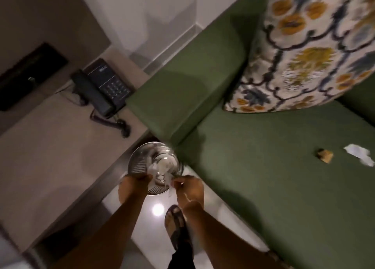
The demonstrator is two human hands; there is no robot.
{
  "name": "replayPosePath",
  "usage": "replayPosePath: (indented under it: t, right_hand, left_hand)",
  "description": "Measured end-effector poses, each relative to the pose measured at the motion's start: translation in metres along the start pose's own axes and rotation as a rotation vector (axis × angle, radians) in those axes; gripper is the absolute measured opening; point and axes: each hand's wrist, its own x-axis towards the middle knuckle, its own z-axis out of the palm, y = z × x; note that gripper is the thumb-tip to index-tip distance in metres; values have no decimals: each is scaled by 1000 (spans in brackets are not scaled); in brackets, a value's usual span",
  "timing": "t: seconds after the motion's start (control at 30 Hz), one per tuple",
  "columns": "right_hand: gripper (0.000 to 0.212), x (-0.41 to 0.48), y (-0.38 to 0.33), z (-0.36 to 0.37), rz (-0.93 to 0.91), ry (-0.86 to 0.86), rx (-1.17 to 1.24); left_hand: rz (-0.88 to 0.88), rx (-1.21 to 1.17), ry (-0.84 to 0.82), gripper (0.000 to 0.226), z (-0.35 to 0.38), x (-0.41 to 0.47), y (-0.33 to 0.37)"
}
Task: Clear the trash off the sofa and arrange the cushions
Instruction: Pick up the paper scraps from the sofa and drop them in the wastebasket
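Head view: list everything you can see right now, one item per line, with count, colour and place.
sofa: one, green, right side of view
cushion: one, cream with yellow and blue flowers, leaning at the sofa's back corner
brown scrap: one, tan, on the sofa seat
white paper: one, crumpled, on the seat beside the brown scrap
bin: one, shiny metal, on the floor by the sofa arm, white trash inside
phone: one, black, on the beige side table
sandalled foot: one, on the floor
left hand: on the bin rim
right hand: fingers pinching white trash over the bin
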Motion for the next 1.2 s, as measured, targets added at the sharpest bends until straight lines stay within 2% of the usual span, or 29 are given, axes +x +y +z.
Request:
replayPosePath:
  t: [0.1, 0.2, 0.3, 0.43, 0.6, 0.7, 0.8, 0.9, 1.03, 1.2]
  right_hand:
    - [19, 31, -11, 24, 63, -35, 38]
    - [26, 52, -16, 41, 50, -129, 29]
    - [24, 62, -16, 51, 78, -152, 33]
    - [26, 53, -15, 43, 37, -142, -12]
    - [29, 24, -6, 10, -68, -145, -86]
    - [32, 3, 2, -33, -33, -158, -4]
    - [33, -22, 23, -87, -40, -91, -7]
    - [36, -47, 59, -154, -15, -15, -106]
    - [38, -78, 127, -250, 16, 111, -160]
    - [40, -108, 238, -363, 104, 226, -72]
  left_hand:
    - [-36, -21, 16, 49, 9, 23, -10]
    - [19, -18, 4, 36, 14, 38, -15]
    - [-12, -90, -40, 38, 12, 44, -17]
    - [38, -63, -3, 25, 0, 37, -15]
    - [140, 48, 2, 27, -22, 5, -2]
    - [267, 180, 1, 29, -34, -32, 22]
    - [393, 288, 16, 28, -37, -78, 57]
    - [549, 422, -6, 25, -25, -127, 101]
    - [703, 414, -69, 23, 21, -192, 161]
    - [858, 396, -132, 22, 108, -277, 239]
